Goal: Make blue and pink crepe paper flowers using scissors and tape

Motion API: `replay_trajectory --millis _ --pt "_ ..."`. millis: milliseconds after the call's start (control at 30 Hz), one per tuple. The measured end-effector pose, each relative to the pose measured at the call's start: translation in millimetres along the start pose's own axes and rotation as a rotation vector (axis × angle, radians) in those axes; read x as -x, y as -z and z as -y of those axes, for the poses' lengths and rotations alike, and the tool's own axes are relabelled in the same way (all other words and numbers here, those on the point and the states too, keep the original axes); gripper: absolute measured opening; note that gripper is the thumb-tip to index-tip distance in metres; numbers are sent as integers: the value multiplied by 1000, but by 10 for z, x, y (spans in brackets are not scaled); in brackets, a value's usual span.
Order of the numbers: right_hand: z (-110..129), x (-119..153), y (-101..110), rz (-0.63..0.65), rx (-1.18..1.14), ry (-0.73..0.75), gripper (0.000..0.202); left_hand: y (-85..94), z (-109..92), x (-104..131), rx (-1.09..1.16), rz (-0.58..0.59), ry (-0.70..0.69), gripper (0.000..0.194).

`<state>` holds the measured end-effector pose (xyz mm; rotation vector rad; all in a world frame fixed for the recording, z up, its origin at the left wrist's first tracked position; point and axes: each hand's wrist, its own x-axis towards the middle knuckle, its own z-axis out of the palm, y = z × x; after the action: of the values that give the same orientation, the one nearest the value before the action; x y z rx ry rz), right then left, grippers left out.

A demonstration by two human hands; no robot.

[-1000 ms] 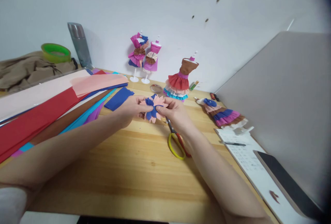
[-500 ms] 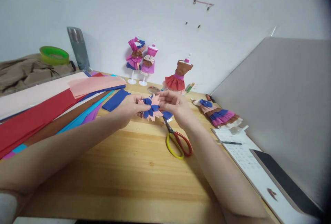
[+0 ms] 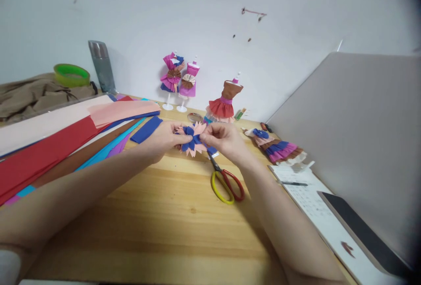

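Observation:
A paper flower (image 3: 188, 144) with blue petals over a jagged peach layer is held above the table. My left hand (image 3: 165, 139) grips it from the left, thumb on the blue petals and fingers behind. On the other side my right hand (image 3: 221, 137) pinches a blue petal at the flower's right edge between thumb and fingers. Just below the right hand lie scissors (image 3: 226, 185) with one yellow and one red handle, their tips by a small blue scrap (image 3: 212, 149). A folded blue paper strip (image 3: 146, 129) rests beside the left hand.
Stacked coloured paper sheets (image 3: 59, 151) spread along the left, near a bottle (image 3: 101, 68) and a green tape roll (image 3: 71, 75). Small dress forms (image 3: 226, 98) stand by the wall. A paper dress (image 3: 278, 147), a written sheet (image 3: 296, 195) and a dark tablet-like slab (image 3: 358, 228) lie right.
My right hand has closed its fingers onto a petal at the flower's right side; before, its fingers were raised and spread more. The view has tilted slightly upward.

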<state>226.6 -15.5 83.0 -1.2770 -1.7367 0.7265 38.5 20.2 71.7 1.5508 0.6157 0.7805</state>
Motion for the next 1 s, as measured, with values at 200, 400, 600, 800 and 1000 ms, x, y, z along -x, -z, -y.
replay_trajectory --millis 200,400,600,800,1000 --pt "-10 -11 14 -95 -105 11 34 17 -5 -16 -36 24 11 11" --pt "-158 -58 -170 27 -466 -147 37 4 48 -58 -84 -47 2 10" --pt "-260 -98 -268 -158 -549 -135 33 -47 24 -23 75 -74 -16 23" --pt "-255 -93 -293 -143 -433 -82 37 7 68 -26 37 -3 47 28" --pt "-267 -76 -306 -25 -352 -76 34 78 99 -56 -59 129 82 24"
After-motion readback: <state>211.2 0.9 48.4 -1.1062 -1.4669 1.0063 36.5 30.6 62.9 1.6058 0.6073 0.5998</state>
